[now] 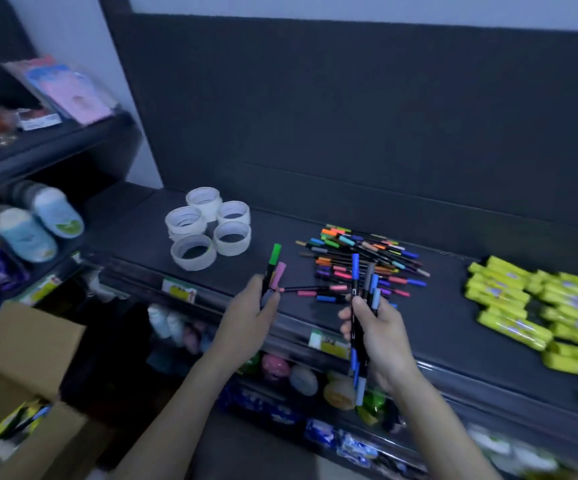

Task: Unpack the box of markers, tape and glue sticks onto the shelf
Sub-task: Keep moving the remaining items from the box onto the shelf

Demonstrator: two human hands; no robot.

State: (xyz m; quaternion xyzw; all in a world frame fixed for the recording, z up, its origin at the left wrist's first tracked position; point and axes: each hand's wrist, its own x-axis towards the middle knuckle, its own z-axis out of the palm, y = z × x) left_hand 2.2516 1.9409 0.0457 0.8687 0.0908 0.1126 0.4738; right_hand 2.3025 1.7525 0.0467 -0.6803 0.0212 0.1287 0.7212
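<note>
Left hand grips two markers upright, one green-capped, one pink-capped, fingers curled round their dark barrels. Right hand clasps a bundle of blue and grey markers, caps up, lower ends sticking out below the palm. Both hands hover over the front edge of the dark shelf, apart from each other.

Loose marker pile lies on the shelf at 12 o'clock from the hands, just beyond the right hand's bundle; many colours, laid roughly crosswise. A few strays reach toward the left hand's fingertips.

White tape rolls, five stacks clustered, sit at 11 o'clock from the left hand, well apart from it. Yellow-green glue sticks are heaped at 3 o'clock from the right hand, near the shelf's right end.

Open cardboard box sits at 8 o'clock, low and left.

Writing: shelf-edge price tags show yellow and white, text blurred. Glue sticks carry purple labels, unreadable. One marker barrel in the right hand bears white print, too small to read.
</note>
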